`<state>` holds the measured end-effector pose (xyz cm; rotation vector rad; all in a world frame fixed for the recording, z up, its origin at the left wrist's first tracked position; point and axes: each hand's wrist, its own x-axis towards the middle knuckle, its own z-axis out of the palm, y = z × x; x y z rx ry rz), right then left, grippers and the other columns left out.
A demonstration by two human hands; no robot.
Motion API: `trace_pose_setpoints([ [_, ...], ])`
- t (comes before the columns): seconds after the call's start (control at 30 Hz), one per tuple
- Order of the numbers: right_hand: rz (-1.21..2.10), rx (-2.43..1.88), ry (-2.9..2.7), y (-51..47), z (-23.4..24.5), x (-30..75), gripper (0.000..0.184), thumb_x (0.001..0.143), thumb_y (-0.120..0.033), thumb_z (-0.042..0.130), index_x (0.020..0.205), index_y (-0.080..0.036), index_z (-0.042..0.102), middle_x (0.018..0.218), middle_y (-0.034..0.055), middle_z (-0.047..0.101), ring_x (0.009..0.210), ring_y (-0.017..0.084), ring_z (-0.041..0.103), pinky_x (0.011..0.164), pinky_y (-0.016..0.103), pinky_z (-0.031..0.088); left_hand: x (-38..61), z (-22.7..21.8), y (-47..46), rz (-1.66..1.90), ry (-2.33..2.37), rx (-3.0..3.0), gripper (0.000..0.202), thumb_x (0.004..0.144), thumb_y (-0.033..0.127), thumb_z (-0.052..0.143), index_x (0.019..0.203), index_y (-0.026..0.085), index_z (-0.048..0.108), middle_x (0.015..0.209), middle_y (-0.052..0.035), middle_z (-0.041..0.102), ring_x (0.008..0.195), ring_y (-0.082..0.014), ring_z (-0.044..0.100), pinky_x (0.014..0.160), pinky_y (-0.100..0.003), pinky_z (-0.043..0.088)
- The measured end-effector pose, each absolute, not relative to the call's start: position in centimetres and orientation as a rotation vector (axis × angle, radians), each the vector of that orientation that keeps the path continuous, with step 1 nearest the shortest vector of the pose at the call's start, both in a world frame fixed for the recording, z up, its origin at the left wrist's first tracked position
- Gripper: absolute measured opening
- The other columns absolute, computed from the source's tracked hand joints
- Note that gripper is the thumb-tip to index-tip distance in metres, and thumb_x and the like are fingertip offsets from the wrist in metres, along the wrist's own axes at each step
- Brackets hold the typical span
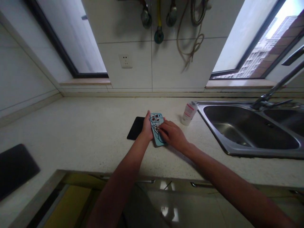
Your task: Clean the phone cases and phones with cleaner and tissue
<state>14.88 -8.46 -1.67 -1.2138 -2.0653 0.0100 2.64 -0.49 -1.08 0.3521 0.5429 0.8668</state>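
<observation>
My left hand point(147, 127) holds a light blue phone case point(158, 140) by its left side, with the thumb along the edge. The case's back faces up, showing a dark-lined cartoon print and round camera openings near the top; whether a phone sits inside I cannot tell. Fingers bent and pressed together, my right hand point(173, 133) touches the middle of the case's back. What its fingertips pinch is too small to make out. Partly hidden behind my left hand, a flat black slab point(135, 128) like a phone lies on the counter.
A clear plastic cup point(189, 113) with a pink-marked label stands on the pale counter point(78, 133), beside the steel sink point(247, 126) and its faucet point(263, 101). At far left is a dark panel point(17, 167). Pipes and a wall socket point(125, 61) are on the tiles.
</observation>
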Motion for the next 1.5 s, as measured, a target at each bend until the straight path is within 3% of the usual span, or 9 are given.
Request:
trace_pose_setpoints([
  [0.2,0.224,-0.818,-2.354,-9.2,-1.5,14.3,0.020,0.097,-0.025,0.051,0.100,-0.018,0.070,0.093,0.0083,0.069,0.087,0.018,0.062,0.079,0.031,0.050,2.5,-1.4,-0.2,0.887,0.592,0.378,0.070,0.095,0.064,0.030,0.101,0.005,0.068,0.071,-0.0146,0.070,0.060,-0.0250,0.069,0.063,-0.040,0.058],
  [0.37,0.365,-0.737,-2.511,-9.3,-0.7,14.5,0.016,0.096,-0.025,0.056,0.097,-0.018,0.070,0.092,0.0071,0.069,0.088,0.017,0.062,0.080,0.029,0.047,2.4,-1.8,-0.2,0.879,0.600,0.398,0.072,0.094,0.066,0.028,0.105,0.006,0.067,0.075,-0.0157,0.072,0.065,-0.0257,0.070,0.064,-0.040,0.058],
  [0.73,0.618,-1.092,-2.593,-8.7,2.1,18.2,0.010,0.082,-0.010,0.064,0.078,-0.018,0.068,0.080,0.0015,0.065,0.071,0.013,0.057,0.068,0.025,0.039,1.8,-2.0,0.0,0.905,0.554,0.327,0.069,0.094,0.064,0.027,0.104,0.008,0.065,0.081,-0.0187,0.072,0.072,-0.0294,0.071,0.072,-0.047,0.056],
  [0.83,0.610,-1.325,-2.508,-8.4,2.1,19.2,0.006,0.079,-0.016,0.068,0.074,-0.017,0.064,0.069,-0.0008,0.061,0.061,0.011,0.051,0.060,0.024,0.034,1.6,-2.2,0.2,0.883,0.558,0.341,0.068,0.093,0.064,0.029,0.103,0.008,0.066,0.080,-0.0187,0.072,0.069,-0.0299,0.071,0.068,-0.046,0.056],
  [0.93,0.688,-1.333,-2.372,-8.1,1.9,19.9,0.019,0.086,-0.030,0.063,0.072,-0.018,0.058,0.063,-0.0028,0.054,0.058,0.011,0.047,0.057,0.025,0.033,1.6,-2.3,0.3,0.845,0.570,0.351,0.070,0.093,0.064,0.026,0.104,0.007,0.066,0.080,-0.0194,0.072,0.067,-0.0310,0.070,0.066,-0.047,0.056],
  [1.13,0.241,-1.491,-1.815,-7.1,0.8,19.7,0.024,0.087,-0.036,0.058,0.070,-0.020,0.053,0.062,-0.0012,0.053,0.056,0.014,0.049,0.055,0.028,0.037,2.3,-1.8,-0.1,0.738,0.510,0.341,0.060,0.095,0.058,0.034,0.104,0.008,0.067,0.084,-0.0193,0.074,0.078,-0.0318,0.073,0.075,-0.049,0.057],
  [1.27,-0.079,-1.333,-1.555,-7.4,0.7,18.6,0.021,0.090,-0.039,0.055,0.078,-0.022,0.053,0.081,0.0041,0.058,0.073,0.019,0.056,0.063,0.033,0.049,2.4,-1.6,-0.6,0.555,0.449,0.408,0.060,0.094,0.061,0.039,0.101,0.009,0.068,0.085,-0.0196,0.074,0.081,-0.0313,0.073,0.075,-0.047,0.057],
  [1.37,-0.128,-1.288,-1.583,-7.8,0.6,17.6,0.020,0.093,-0.038,0.054,0.081,-0.022,0.054,0.091,0.0077,0.060,0.079,0.021,0.058,0.068,0.037,0.052,2.3,-1.5,-1.0,0.470,0.412,0.472,0.061,0.093,0.064,0.040,0.098,0.010,0.069,0.082,-0.0178,0.074,0.080,-0.0300,0.073,0.074,-0.045,0.057],
  [1.5,0.001,-1.304,-1.725,-8.0,-0.3,16.5,0.018,0.094,-0.036,0.052,0.094,-0.020,0.061,0.087,0.0071,0.066,0.077,0.021,0.061,0.072,0.035,0.050,2.4,-1.4,-1.6,0.409,0.396,0.505,0.061,0.091,0.067,0.041,0.091,0.013,0.069,0.074,-0.0137,0.073,0.073,-0.0277,0.073,0.070,-0.042,0.058],
])
